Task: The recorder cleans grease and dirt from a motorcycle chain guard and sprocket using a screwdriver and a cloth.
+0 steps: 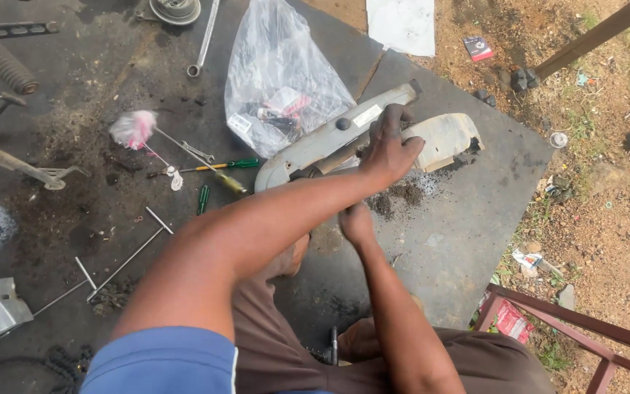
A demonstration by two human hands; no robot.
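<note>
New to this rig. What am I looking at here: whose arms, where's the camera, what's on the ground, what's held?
One picture, from a camera worn on a person's head, looking down at their own two bare arms. The left hand grips a long grey metal cover lying on a dark mat. The right hand is below it, partly hidden by the left forearm, so what it holds cannot be told. Dark grit lies under the cover. Around it: a clear plastic bag of small parts, a green-handled screwdriver, a spanner and a T-handle tool.
</note>
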